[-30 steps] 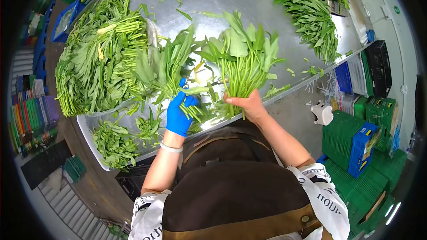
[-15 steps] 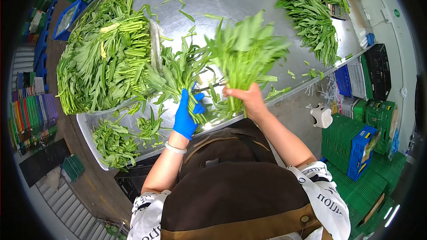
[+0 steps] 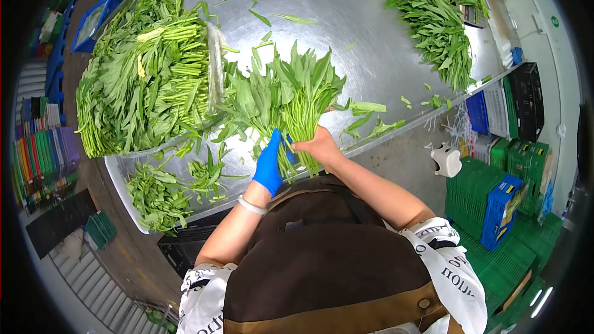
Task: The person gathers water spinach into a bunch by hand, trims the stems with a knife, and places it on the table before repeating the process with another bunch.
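My left hand [image 3: 270,164], in a blue glove, is closed round the stems of a bunch of leafy greens [image 3: 255,100]. Right beside it my bare right hand [image 3: 318,148] grips a second bunch of leafy greens [image 3: 307,86], with thumb and fingers wrapped about its stems. The two bunches stand side by side and touch, leaves pointing away from me and cut stems toward my apron. Part of the left fingers is hidden behind the stems. To the left lies a large pile of the same greens [image 3: 148,80], stems facing right.
The metal table [image 3: 346,18] has loose leaves scattered on it. A row of greens [image 3: 427,25] lies at the far right, beside a dark scale-like device. Smaller trimmings [image 3: 158,195] lie in the front left corner. Green crates [image 3: 476,198] stand on the floor at right.
My right hand has brought its bunch leftward and down against the bunch in my left hand. The left hand has shifted slightly right. A dark tool seen between the hands is now hidden.
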Action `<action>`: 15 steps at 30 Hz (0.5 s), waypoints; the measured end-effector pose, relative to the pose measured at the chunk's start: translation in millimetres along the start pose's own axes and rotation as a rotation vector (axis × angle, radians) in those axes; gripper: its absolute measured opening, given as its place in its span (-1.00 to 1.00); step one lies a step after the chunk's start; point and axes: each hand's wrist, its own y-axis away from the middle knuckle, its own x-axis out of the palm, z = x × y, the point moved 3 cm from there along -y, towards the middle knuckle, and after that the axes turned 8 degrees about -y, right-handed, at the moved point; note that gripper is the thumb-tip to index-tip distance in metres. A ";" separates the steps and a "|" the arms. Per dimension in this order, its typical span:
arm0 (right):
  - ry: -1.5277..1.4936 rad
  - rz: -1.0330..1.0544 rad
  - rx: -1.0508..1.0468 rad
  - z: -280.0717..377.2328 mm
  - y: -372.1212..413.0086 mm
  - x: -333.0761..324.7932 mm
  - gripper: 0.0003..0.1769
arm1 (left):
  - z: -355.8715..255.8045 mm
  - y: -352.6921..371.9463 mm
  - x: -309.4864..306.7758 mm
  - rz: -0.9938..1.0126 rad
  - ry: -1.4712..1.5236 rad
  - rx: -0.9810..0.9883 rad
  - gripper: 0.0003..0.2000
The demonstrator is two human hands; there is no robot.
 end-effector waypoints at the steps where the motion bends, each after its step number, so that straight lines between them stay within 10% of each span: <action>1: 0.000 0.001 0.002 2.7 -0.1 1.0 -0.58 | -3.5 -2.2 1.9 -0.057 0.019 0.031 -0.63; 6: 0.032 -0.019 0.001 7.2 12.2 -0.4 -0.57 | -23.0 -19.2 -13.2 0.097 0.284 0.093 -0.60; 15: -0.066 -0.049 -0.119 11.0 -12.6 9.1 -0.53 | -8.5 -6.6 -11.1 -0.103 -0.160 0.085 -0.71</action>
